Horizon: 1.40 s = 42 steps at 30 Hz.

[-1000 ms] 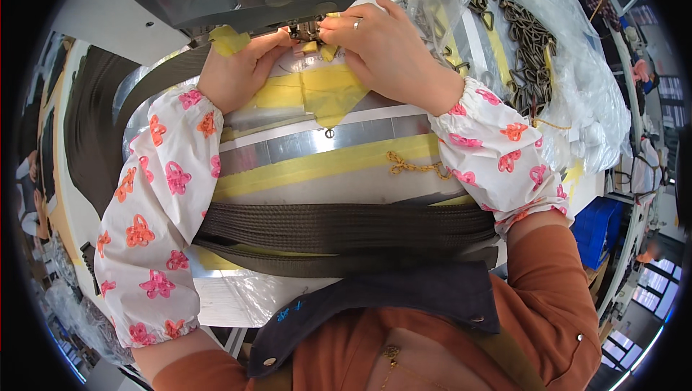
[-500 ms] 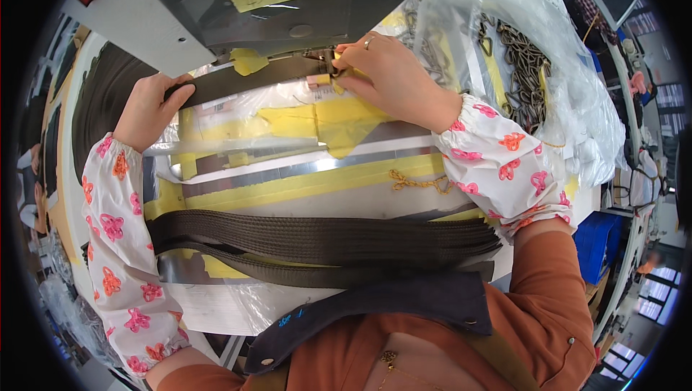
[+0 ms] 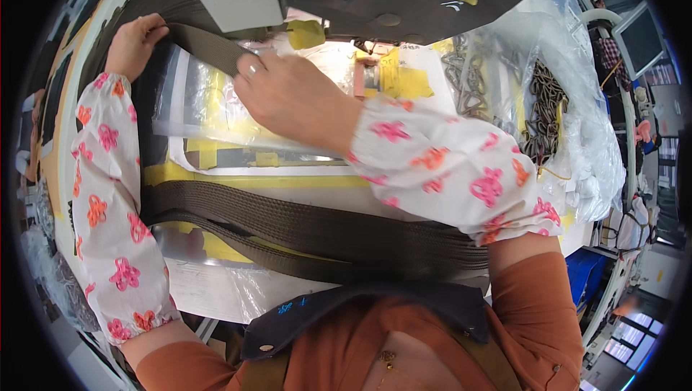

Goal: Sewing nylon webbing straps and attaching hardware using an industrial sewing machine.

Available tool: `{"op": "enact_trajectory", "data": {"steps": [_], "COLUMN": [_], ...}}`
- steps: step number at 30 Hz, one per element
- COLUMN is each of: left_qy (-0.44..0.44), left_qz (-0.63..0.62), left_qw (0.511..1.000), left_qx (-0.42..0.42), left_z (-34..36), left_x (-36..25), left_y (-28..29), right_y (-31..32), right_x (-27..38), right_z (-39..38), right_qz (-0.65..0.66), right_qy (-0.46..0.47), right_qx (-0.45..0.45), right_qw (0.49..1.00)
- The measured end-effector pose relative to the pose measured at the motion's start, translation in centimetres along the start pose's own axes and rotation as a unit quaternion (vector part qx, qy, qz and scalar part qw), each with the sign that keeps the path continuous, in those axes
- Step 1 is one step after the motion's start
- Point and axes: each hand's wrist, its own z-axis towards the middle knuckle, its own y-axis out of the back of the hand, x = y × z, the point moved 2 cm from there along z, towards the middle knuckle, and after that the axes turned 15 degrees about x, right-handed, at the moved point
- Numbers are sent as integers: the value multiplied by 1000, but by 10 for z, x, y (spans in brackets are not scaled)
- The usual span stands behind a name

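A flat dark olive webbing strap stretches between my two hands at the upper left. My left hand pinches its left end between thumb and fingers. Toward its right end, my right hand is closed on the strap, knuckles up, and hides that end. The strap hangs just in front of the pale arm of a sewing machine. Beneath the machine's dark head, several yellow tape pieces lie on the work surface, away from both hands.
A bundle of dark webbing straps lies across the near side of the table. More webbing is piled at the far left. Metal triangle rings sit in a clear plastic bag at right. A blue bin stands beyond the table's right edge.
My right hand has moved left, from under the machine head to nearer my left hand. The strap has come left and away from the machine. The whole view has shifted slightly.
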Motion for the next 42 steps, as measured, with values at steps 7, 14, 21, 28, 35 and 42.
{"op": "enact_trajectory", "data": {"steps": [7, 14, 21, 28, 35, 42], "left_qy": [116, -61, -215, -9, -363, -167], "left_qz": [167, -120, -254, 3, -195, -346], "left_qw": [977, 981, 899, 976, 895, 895], "left_qx": [58, 139, 285, 216, 169, 226], "left_z": [-9, -75, -96, -72, -41, -33], "left_x": [71, -129, -248, -163, -286, -268], "left_y": [-1, 26, 7, 17, 6, -24], "right_y": [7, 81, 65, 76, 70, 140], "right_x": [6, 2, -5, -19, -10, -91], "right_z": [5, -119, -136, -149, -144, -231], "right_qz": [35, 535, 549, 618, 530, 292], "right_qy": [23, -21, -71, -95, -74, -364], "right_qx": [-3, 280, 336, 262, 129, 153], "right_qw": [999, 797, 762, 735, 835, 871]}}
